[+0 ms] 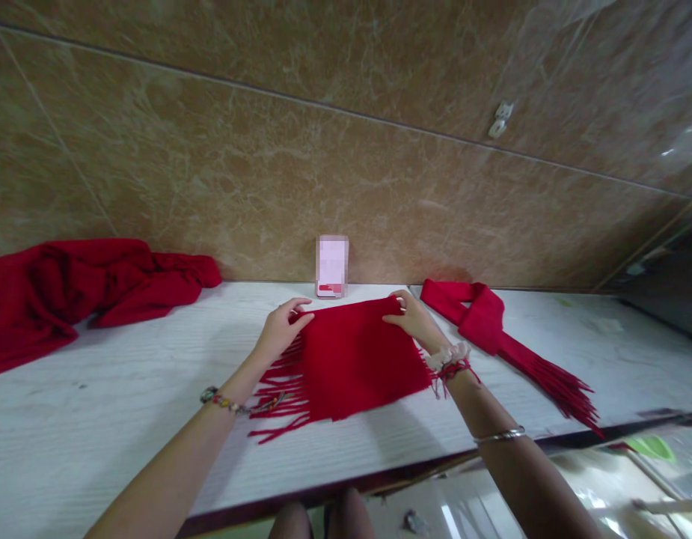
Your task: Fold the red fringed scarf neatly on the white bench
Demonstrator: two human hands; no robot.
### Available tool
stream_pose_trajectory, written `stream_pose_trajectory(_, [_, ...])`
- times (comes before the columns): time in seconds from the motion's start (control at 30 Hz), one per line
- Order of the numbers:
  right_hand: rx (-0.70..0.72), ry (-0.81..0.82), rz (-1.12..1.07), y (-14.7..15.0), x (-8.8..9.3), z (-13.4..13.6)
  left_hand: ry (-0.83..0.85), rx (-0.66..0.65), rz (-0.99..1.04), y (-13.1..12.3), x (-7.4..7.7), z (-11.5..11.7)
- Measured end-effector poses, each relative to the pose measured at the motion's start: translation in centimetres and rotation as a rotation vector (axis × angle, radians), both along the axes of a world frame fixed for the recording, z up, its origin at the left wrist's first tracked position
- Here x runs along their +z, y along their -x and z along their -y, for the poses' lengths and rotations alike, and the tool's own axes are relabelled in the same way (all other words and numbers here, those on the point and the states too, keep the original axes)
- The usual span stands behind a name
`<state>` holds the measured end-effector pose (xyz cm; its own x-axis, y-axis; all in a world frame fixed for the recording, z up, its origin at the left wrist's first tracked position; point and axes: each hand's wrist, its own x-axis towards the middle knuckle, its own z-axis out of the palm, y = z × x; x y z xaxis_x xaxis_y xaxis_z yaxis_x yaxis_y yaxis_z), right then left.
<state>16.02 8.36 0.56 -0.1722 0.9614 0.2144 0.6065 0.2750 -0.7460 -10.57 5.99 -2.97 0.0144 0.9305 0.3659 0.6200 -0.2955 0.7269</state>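
Observation:
Between my two hands a red fringed scarf (pixel 362 359) is spread as a folded rectangle over the white table, its tassels hanging out on the left and a few showing on the right. My left hand (pixel 283 326) pinches the upper left corner, thumb on top. At the upper right corner, my right hand (pixel 411 318) grips the cloth between thumb and fingers. The far edge looks slightly raised; whether the near part touches the table I cannot tell.
A second red scarf (pixel 480 314), looped with its fringe pointing right, lies to the right. Bunched red cloth (pixel 126 281) lies at the left. A phone (pixel 332 266) leans on the brown marbled wall (pixel 267 172). The white table's (pixel 70 449) near edge runs before my knees.

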Motion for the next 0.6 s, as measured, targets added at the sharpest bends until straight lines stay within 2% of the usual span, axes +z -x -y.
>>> stream_pose_trajectory(0.13, [-0.114, -0.114, 0.366, -0.1, -0.8, -0.3, 0.044, 0.049, -0.310, -0.1, -1.2, -0.1])
stream_pose_trajectory(0.2, [-0.153, -0.217, 0.502, 0.2, -1.2, -0.1, -0.025, 0.097, -0.453, -0.4, -1.4, 0.2])
stream_pose_trajectory(0.27, [-0.134, -0.304, 0.604, 0.6, -1.5, 0.5, -0.138, 0.096, -0.521, -1.1, -1.3, 0.7])
stream_pose_trajectory(0.37, [0.046, -0.300, 0.771, 1.2, -1.8, 1.7, -0.206, -0.088, -0.586, -2.3, -1.2, 1.8])
stream_pose_trajectory(0.47, [0.168, -0.175, 0.870, 1.5, -1.9, 2.3, -0.065, -0.263, -0.636, -3.1, -1.7, 2.5])
stream_pose_trajectory(0.6, [0.164, -0.123, 0.886, 1.3, -1.6, 2.2, 0.077, -0.262, -0.635, -2.8, -2.5, 2.6])
